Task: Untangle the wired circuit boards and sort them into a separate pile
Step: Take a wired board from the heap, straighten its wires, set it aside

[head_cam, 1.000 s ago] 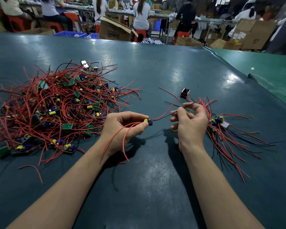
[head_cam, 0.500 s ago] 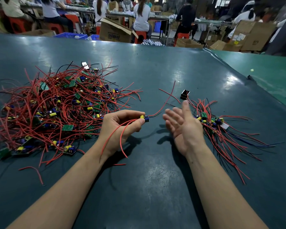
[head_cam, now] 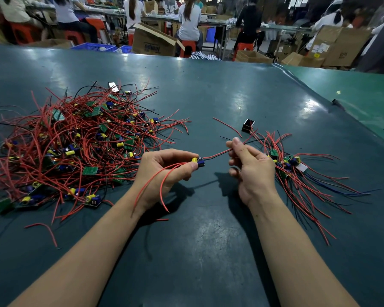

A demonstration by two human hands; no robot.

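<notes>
Head view: the left hand point(head_cam: 164, 171) has its grip clamped on a small circuit board point(head_cam: 198, 161), thumb and forefinger pressed together around it so that only a yellow capacitor and a blue part show at the fingertips. Two red leads point(head_cam: 162, 189) loop back from that grip across the palm and hang down past the left wrist. A red and a black wire point(head_cam: 216, 154) run taut from the board toward the right hand point(head_cam: 252, 171), whose grip is closed on them: the thumb and forefinger pinch the wires while the other fingers curl loosely below. Beyond that pinch the wire ends carry on up and away from the person.

To the left of the left grip, and reaching nearly to its knuckles, lies the tangled pile point(head_cam: 75, 147) of boards and red wires, spread wide on the dark green worktop point(head_cam: 208, 240). Just behind and to the right of the right grip lies the sorted pile point(head_cam: 297, 173), smaller, its wires fanning outward toward the right. A small black component point(head_cam: 248, 125) sits alone above the right grip, near that pile's upper edge. A loose red wire point(head_cam: 42, 229) lies below the tangled pile, well apart from the left grip.
</notes>
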